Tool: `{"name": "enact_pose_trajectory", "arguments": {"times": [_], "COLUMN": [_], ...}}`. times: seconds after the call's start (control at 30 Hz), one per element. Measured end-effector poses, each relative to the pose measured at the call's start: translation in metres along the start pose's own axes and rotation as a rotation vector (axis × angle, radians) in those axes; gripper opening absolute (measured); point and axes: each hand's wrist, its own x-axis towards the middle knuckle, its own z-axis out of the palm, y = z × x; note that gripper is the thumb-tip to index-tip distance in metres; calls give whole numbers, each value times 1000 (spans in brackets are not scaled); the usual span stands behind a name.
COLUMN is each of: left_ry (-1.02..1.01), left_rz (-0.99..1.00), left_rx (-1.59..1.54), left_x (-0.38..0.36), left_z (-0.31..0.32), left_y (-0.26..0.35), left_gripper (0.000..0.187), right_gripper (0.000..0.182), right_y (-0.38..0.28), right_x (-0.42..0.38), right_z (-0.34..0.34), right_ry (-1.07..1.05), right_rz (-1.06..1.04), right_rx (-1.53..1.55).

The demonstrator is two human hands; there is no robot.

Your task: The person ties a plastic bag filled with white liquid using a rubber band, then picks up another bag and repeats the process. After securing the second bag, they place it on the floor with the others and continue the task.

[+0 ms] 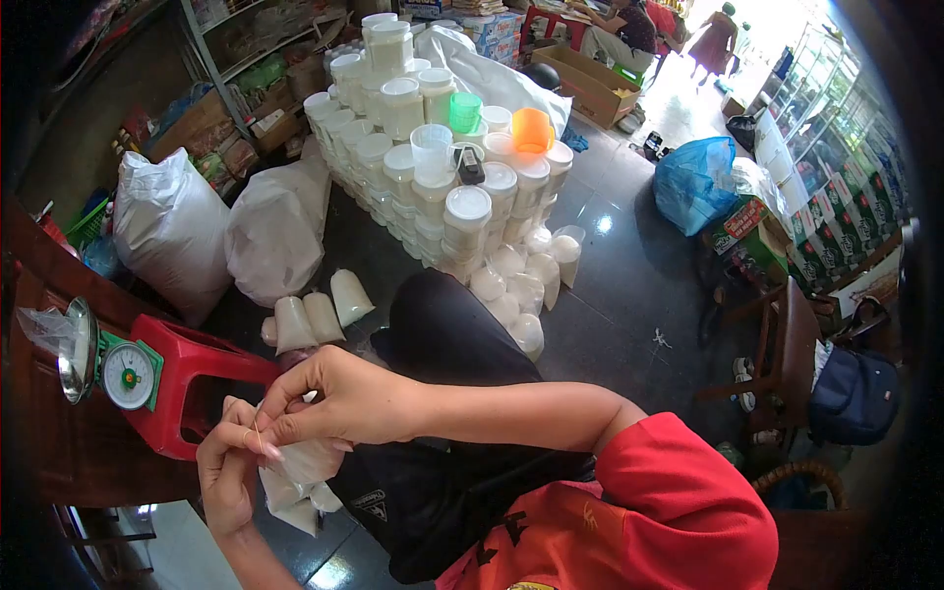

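Observation:
My right hand [339,398] pinches a thin, pale rubber band [258,440] between thumb and forefinger. The fingers of my left hand [226,472] are curled with the same band looped on them, and the two hands touch. Just under them is a clear plastic bag of white powder [295,482], its top hidden by my hands. More filled bags [313,320] lie on the floor beyond, beside a red plastic stool [182,393].
A dial scale [128,376] with a metal pan stands left on the stool. Stacked white-lidded tubs [398,172] fill the floor ahead, with round-bottomed bags [526,280] beside them. White sacks [172,231] stand at left. A blue bag [693,182] sits right. A person [629,29] sits far back.

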Motion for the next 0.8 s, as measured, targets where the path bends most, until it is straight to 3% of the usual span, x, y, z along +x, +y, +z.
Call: {"name": "enact_pose_trajectory", "arguments": {"times": [0.1,0.27,0.6,0.67,0.8], "left_ry": [-6,-87,-203,-173,-84], "left_rz": [-43,61,20,-7,-105], "left_rx": [-41,12,57,98,181], "left_x": [-2,-5,-3,0,-2], "left_z": [-2,-5,-11,-5,1], "left_y": [-2,-8,0,5,14], "left_gripper": [15,18,26,17,15], "right_gripper": [19,18,14,13,14], "right_y": [5,11,2,-3,-9], "right_x": [-4,-11,-13,-14,-10], "right_z": [5,10,6,6,4], "right_ry": [11,-50,-200,-222,-212], "right_rz": [31,165,112,52,69], "right_rx": [104,378,217,138,117]}}
